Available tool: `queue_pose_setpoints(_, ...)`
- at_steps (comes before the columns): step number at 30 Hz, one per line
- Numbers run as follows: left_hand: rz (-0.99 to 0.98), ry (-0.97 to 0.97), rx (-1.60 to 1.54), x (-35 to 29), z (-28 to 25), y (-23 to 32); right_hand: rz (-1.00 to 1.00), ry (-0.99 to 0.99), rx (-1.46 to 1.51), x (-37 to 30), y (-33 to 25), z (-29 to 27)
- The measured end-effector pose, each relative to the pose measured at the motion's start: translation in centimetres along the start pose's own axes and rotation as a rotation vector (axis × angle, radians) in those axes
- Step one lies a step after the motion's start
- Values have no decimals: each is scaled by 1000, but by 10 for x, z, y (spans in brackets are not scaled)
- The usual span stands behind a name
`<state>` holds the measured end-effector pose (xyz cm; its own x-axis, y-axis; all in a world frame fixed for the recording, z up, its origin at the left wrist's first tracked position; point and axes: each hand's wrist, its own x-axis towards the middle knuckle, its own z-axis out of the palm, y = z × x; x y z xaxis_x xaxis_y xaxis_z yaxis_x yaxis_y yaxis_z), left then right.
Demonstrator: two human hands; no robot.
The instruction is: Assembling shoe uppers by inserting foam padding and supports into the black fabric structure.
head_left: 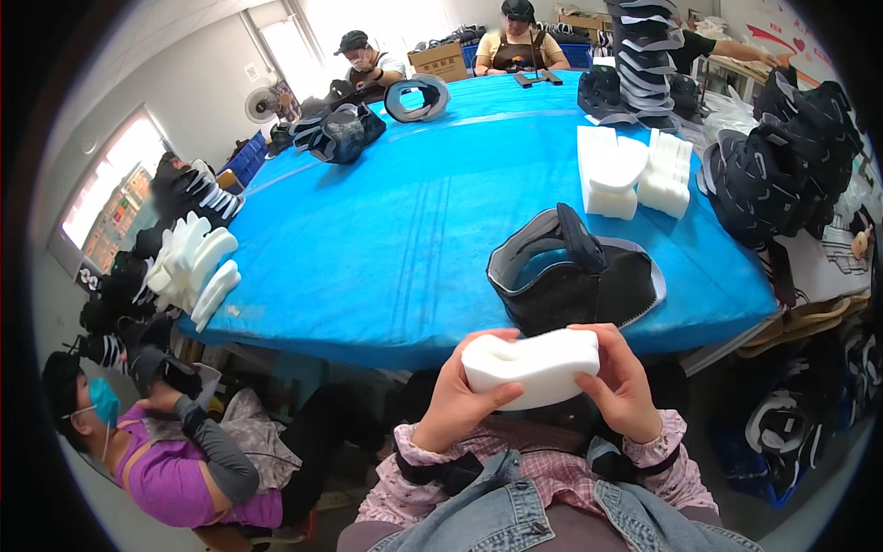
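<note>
Head view: left grip (pixel 452 397) and right grip (pixel 627 388) pinch opposite ends of a white foam piece (pixel 533 366), held at the near edge of the worktop (pixel 368 239). A black padded collar (pixel 566 296) lies just beyond, toward the near right corner.

The white block (pixel 533 368) looks to me like foam, matt and smooth, and I read the same finish on the stacked white pieces (pixel 609 173). The blue sheet (pixel 368 248) seems to be plastic, softly glossy and finely creased. The black padded piece (pixel 572 291) looks like matt cloth with a grey fabric lining (pixel 505 268). I also make out a worn denim vest (pixel 504 517) and a dull cardboard box (pixel 440 63).
</note>
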<state>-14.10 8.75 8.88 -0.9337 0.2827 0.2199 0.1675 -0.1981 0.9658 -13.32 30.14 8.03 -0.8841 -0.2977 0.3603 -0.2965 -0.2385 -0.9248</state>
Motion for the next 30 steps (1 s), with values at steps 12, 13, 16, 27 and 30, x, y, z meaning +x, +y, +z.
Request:
queue_pose_setpoints(12,369,208,485,6,19,-4,-95,203,-407,2,5,0)
queue_pose_setpoints(13,366,205,486,6,16,-1,-92,206,-404,2,6,-1)
queue_pose_setpoints(16,481,-105,1095,8,5,13,-213,139,-494,2,8,0)
queue_pose_setpoints(27,518,-219,1033,6,19,1,-76,282,-365,-7,10,0)
queue_pose_setpoints(30,478,-237,1023,4,24,-5,-92,316,-371,-11,10,0)
